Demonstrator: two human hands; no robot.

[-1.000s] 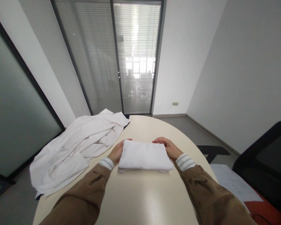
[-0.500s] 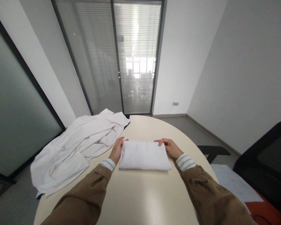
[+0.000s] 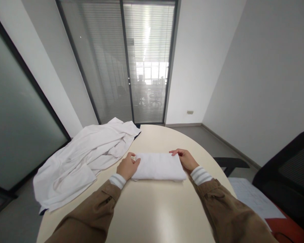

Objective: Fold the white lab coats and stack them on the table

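1. The folded white cloth (image 3: 158, 166) lay flat between my hands, the pale tabletop (image 3: 142, 209) directly beneath it.
2. My left hand (image 3: 128, 166) was narrowed on the left end of the folded white cloth, thumb over its edge and fingers curled by its far left corner.
3. My right hand (image 3: 186, 159) held the far right corner of the folded white cloth, fingers bent over its top; I couldn't see that thumb.
4. A rumpled white garment (image 3: 83, 162) was spread left of the folded white cloth, apart from it, with a dark edge (image 3: 137, 134) showing underneath.
5. Well to the right of the folded white cloth stood a black mesh-backed chair (image 3: 291, 179), with printed paper (image 3: 255, 197) near it.
6. Far beyond the folded white cloth were glass panels with blinds (image 3: 149, 50).
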